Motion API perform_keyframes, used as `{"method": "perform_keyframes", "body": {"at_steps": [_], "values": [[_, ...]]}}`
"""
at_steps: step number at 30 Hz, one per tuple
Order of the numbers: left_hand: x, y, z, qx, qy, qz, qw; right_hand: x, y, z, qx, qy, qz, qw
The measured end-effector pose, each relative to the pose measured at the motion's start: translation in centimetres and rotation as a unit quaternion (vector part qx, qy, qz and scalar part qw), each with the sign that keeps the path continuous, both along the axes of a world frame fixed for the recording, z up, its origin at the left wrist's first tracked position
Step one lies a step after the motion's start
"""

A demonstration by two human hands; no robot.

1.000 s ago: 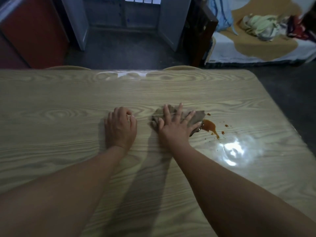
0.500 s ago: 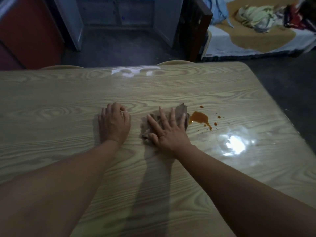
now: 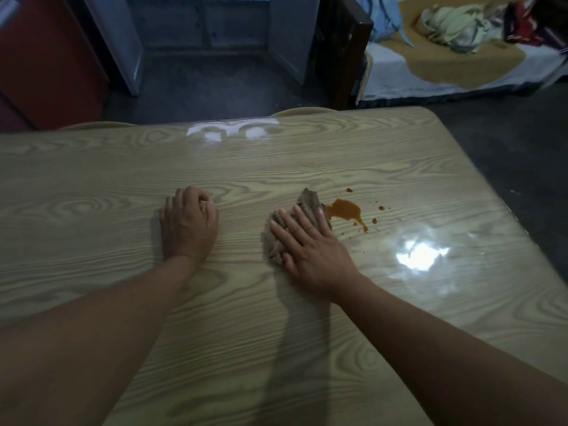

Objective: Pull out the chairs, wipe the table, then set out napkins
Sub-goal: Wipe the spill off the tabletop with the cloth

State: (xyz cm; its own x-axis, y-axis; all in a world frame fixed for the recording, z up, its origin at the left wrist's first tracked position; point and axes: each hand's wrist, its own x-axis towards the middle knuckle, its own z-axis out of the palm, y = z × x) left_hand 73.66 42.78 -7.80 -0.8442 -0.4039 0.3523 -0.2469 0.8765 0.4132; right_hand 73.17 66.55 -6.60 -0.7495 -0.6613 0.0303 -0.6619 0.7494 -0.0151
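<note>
The right hand [image 3: 310, 250] presses a cloth [image 3: 307, 207] flat on the counter [image 3: 307, 155] with fingers straight and spread — just beside an orange spill [image 3: 344, 209] — while the left hand [image 3: 188, 224] rests with fingers curled under, holding nothing.

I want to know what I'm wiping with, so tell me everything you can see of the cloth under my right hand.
The cloth is a grey-brown rag that looks like soft fabric, crumpled into a bunched wad. It lies on the wooden table. The right hand presses flat on it with straight, spread fingers and hides its middle. A pointed corner sticks out past the fingertips. Its right edge meets the orange-brown spill.
</note>
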Motion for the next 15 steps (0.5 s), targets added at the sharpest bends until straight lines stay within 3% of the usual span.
{"method": "perform_keyframes", "body": {"at_steps": [7, 15], "values": [[0.1, 0.0, 0.0, -0.019, -0.009, -0.009, 1.000, -2.5, 2.8, -0.2, 0.022, -0.015, -0.056, 0.998], [0.2, 0.3, 0.2, -0.028, -0.018, -0.005, 0.999, -2.4, -0.3, 1.1, 0.027, -0.123, -0.181, 0.975]]}}
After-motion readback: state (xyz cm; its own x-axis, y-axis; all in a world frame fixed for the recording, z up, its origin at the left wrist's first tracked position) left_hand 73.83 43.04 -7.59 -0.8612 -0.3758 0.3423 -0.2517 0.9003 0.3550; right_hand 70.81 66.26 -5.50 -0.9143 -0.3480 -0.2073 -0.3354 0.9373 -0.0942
